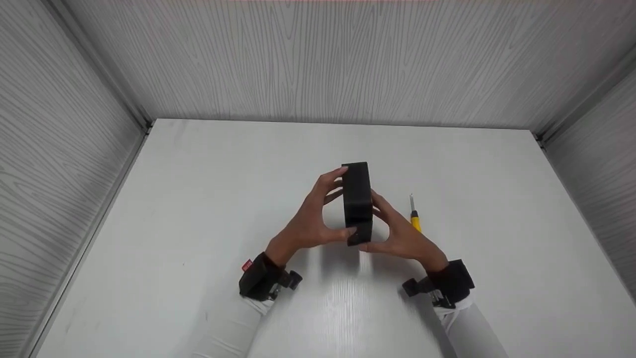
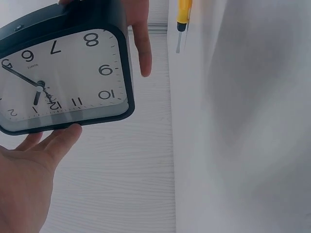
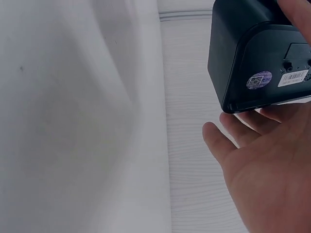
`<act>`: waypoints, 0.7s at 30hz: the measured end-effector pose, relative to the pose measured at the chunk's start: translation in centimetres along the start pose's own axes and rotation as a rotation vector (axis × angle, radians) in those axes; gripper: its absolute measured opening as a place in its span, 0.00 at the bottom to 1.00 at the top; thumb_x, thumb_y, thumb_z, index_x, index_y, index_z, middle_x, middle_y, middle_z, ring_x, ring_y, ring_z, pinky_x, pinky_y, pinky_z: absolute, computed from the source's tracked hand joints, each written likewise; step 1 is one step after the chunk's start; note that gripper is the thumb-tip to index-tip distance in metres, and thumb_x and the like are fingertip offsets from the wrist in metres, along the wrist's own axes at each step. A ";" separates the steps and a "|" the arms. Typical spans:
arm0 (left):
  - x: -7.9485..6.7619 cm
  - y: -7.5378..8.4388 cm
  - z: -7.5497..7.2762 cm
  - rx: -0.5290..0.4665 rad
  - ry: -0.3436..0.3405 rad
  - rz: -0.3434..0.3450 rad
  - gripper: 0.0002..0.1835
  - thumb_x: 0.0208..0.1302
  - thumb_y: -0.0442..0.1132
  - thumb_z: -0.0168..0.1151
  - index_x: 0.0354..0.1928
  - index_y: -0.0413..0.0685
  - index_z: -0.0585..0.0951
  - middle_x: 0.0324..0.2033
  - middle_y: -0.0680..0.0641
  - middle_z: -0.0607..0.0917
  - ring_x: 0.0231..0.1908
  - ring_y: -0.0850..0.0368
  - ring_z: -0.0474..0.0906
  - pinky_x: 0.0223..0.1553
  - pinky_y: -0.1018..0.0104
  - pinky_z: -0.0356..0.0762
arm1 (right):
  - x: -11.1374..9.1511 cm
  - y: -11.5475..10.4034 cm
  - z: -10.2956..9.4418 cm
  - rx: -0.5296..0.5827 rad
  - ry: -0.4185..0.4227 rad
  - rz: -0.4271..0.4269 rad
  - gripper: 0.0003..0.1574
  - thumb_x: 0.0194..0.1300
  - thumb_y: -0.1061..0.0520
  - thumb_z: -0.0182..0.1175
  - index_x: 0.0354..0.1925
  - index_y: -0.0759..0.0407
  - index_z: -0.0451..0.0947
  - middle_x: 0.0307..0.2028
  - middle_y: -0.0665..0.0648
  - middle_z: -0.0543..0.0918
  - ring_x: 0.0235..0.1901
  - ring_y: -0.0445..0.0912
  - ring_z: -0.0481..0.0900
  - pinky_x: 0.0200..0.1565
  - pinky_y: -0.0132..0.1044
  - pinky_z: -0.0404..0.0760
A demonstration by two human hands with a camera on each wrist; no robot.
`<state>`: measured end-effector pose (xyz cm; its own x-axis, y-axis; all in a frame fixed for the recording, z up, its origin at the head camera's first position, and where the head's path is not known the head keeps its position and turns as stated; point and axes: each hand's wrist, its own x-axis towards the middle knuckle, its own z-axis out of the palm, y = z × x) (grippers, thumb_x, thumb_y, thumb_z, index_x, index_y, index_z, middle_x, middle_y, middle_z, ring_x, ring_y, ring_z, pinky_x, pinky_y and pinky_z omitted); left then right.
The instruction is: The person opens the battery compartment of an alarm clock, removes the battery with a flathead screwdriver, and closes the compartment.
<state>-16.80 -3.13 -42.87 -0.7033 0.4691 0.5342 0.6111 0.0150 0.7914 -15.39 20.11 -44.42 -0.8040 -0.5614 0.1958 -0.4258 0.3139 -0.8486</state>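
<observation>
From your head view, you hold a black clock (image 1: 357,191) clear of the table (image 1: 223,159), about midway between its left and right edges. Your left hand (image 1: 310,219) slants in from the near edge and grips the case, thumb at the end nearer you, fingers reaching to the far end. Your right hand (image 1: 405,236) comes in from the opposite side with bent fingers against the case and its thumb by the near lower corner. A yellow-handled screwdriver (image 1: 416,222) lies just beyond your right hand, tip toward the far edge, its handle partly hidden.

Your left wrist view gives what the head view does not: the white dial (image 2: 63,73), upside down in this picture, the long pointer by the 5. Your left fingertips meet the rim, and one finger of your right hand extends past the case.

Your right wrist view alone shows the clock's back, with a purple round sticker (image 3: 259,79) and a barcode label (image 3: 293,78). Your right fingers sit at the case's edge; one digit stands off it.
</observation>
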 end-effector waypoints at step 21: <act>-1.2 -0.8 -0.3 -0.085 -0.109 -0.138 0.54 0.51 0.37 0.73 0.72 0.53 0.45 0.72 0.47 0.55 0.71 0.52 0.61 0.62 0.47 0.71 | -1.0 1.7 -1.1 -0.020 0.133 -0.060 0.64 0.39 0.61 0.78 0.72 0.51 0.57 0.70 0.53 0.64 0.71 0.48 0.61 0.69 0.53 0.64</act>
<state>-16.53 -3.95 -44.02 -0.7323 0.5605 0.3868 0.4753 0.0139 0.8797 -15.76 22.00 -45.48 -0.8241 -0.4738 0.3103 -0.4819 0.2989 -0.8236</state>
